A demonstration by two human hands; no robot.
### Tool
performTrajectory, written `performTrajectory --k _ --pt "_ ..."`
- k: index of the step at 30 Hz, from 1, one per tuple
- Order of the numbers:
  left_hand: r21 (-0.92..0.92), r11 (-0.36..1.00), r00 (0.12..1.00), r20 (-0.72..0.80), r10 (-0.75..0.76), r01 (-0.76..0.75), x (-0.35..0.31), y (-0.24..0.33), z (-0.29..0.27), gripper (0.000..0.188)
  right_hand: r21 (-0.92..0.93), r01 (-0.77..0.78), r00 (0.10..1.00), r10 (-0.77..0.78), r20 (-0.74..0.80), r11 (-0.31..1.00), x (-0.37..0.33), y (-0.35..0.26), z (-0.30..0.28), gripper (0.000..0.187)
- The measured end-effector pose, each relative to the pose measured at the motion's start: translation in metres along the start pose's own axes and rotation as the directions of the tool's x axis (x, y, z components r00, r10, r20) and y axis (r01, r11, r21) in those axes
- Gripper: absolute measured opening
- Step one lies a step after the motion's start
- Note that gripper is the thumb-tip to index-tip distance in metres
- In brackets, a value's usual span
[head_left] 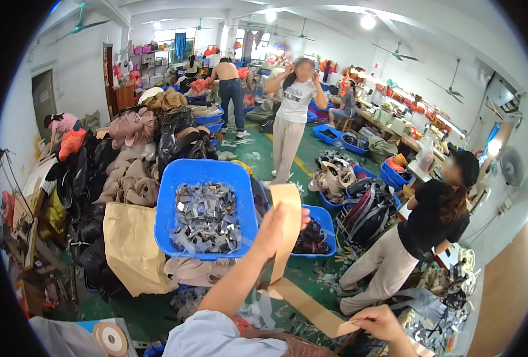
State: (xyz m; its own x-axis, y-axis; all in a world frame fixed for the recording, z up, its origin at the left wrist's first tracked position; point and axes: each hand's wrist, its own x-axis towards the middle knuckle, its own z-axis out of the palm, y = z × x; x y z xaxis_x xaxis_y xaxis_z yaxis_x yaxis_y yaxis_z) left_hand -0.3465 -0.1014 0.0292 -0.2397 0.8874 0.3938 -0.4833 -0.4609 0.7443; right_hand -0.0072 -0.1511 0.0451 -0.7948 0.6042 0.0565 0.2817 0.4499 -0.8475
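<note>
A long tan strip (310, 306) of flat material, perhaps leather or fabric, stretches between my two hands. My left hand (273, 229) is raised ahead of me, closed around the strip's upper part, and a broad end stands up above the fingers. Below that hand the strip hangs, bends sharply, and runs toward the lower right. There my right hand (381, 323) pinches its other end between thumb and fingers. Just left of my raised hand is a blue tub (164, 223) holding many small dark and grey pieces.
A large brown paper sheet or bag (134, 247) lies left of the tub, beside piled beige bundles (134, 166). Another blue tub (329, 241) stands beyond my left hand. A person in black (430, 214) stands at right; another (296, 107) stands ahead. A tape-like roll (110, 339) lies lower left.
</note>
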Motion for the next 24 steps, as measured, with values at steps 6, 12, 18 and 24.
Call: performTrajectory --k 6,12,18,24 --pt "0.0 0.992 0.986 0.104 -0.128 0.129 -0.024 -0.023 0.035 0.029 0.058 0.242 0.932 -0.215 -0.292 0.969 0.045 -0.05 -0.002 0.011" --pt "0.12 0.985 0.932 0.326 -0.16 0.127 -0.058 -0.005 0.052 0.036 -0.069 0.368 0.841 -0.364 -0.4 0.927 0.087 -0.081 0.014 0.016" --pt "0.101 0.98 0.899 0.392 -0.197 0.171 -0.081 -0.025 0.072 0.045 0.091 0.301 0.86 -0.229 -0.456 0.949 0.101 -0.072 0.004 0.01" --pt "0.093 0.975 0.893 0.39 -0.223 0.203 -0.05 -0.017 0.088 0.023 0.33 0.117 0.871 0.063 -0.488 0.937 0.117 -0.097 -0.005 0.001"
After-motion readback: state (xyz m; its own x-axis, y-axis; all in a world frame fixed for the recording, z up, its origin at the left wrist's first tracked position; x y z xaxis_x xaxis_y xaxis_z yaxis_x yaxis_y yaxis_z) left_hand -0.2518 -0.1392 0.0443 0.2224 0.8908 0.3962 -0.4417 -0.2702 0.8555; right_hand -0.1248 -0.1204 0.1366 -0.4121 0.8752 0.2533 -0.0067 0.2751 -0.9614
